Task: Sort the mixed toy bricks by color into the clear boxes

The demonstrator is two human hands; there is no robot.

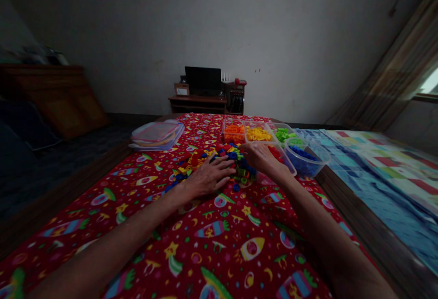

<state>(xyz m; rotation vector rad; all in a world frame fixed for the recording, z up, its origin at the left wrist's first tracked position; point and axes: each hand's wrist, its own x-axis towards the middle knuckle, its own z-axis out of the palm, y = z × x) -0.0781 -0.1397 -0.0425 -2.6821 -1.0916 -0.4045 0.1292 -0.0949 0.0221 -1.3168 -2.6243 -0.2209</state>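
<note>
**Left hand point(208, 176) and right hand point(262, 157) at a mixed pile of plastic pieces point(214, 157)**

The left hand lies flat and open on the near side of the pile, with the fingers spread, and it grasps nothing. It seems placed in this way to keep the loose pieces together, because a few blue ones lie apart at the edge. The right hand is half closed beside the rim of a clear tub point(282, 155) with red pieces inside. Its fingers point(251, 151) curve downward, so it may hold a small piece, but from this view I cannot tell.

The pile sits between the 2 hands on a red cloth point(191, 262) with a rocket print. Behind it stand 3 more clear tubs in a row, with orange pieces point(234, 133), yellow pieces point(258, 134) and green pieces point(284, 134). A round clear bowl point(305, 160) with blue pieces stands at the right. Each container appears to carry mainly 1 colour, so the colours stay apart, and all are close to the pile for easy reach.

A stack of clear boxes point(156, 135) rests farther left, well apart from the hands.
</note>
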